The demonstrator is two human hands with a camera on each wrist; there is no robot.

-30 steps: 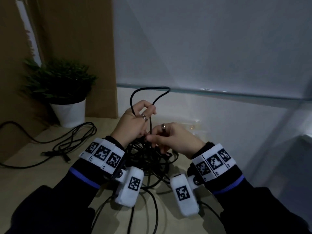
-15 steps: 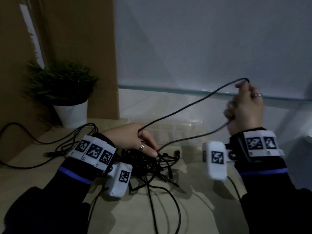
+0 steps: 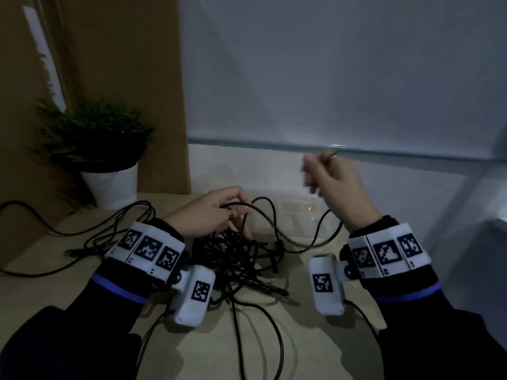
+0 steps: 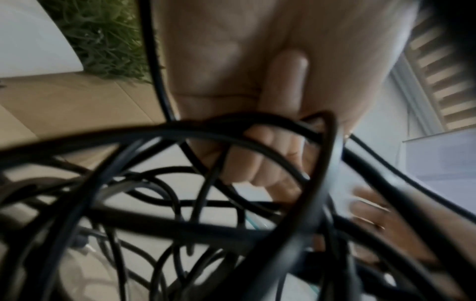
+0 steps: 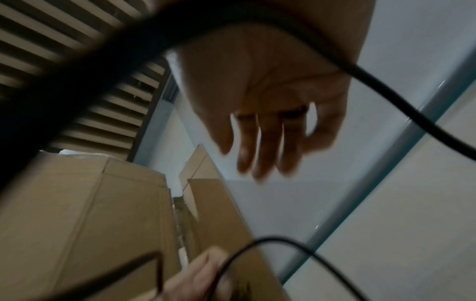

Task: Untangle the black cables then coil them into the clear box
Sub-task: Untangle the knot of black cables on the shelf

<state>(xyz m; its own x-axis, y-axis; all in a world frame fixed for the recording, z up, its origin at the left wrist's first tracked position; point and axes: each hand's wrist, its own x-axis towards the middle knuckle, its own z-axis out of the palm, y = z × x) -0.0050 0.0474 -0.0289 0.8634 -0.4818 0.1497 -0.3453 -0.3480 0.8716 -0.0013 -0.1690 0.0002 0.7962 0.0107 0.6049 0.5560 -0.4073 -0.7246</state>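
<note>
A tangle of black cables [image 3: 236,259] lies on the pale wooden table [image 3: 315,352] between my wrists. My left hand [image 3: 214,212] rests on top of the tangle, and in the left wrist view its fingers [image 4: 257,163] curl round several strands. A loose strand [image 3: 310,246] sags in a loop from that hand toward my right wrist. My right hand [image 3: 332,185] hovers blurred above the table; in the right wrist view its fingers [image 5: 265,142] hang straight and hold nothing, while a cable [image 5: 386,91] crosses close to the lens. The clear box [image 3: 301,200] sits just behind the tangle.
A separate black cable [image 3: 96,231] lies in loops on the left of the table. A potted plant [image 3: 109,185] stands at the back left in front of a tall cardboard box [image 3: 123,78]. A glass-edged ledge [image 3: 384,152] runs along the white wall behind.
My right hand drew a strand up and to the right, then came back down and left and let it go. The strand now sags loose. My left hand stayed on the tangle.
</note>
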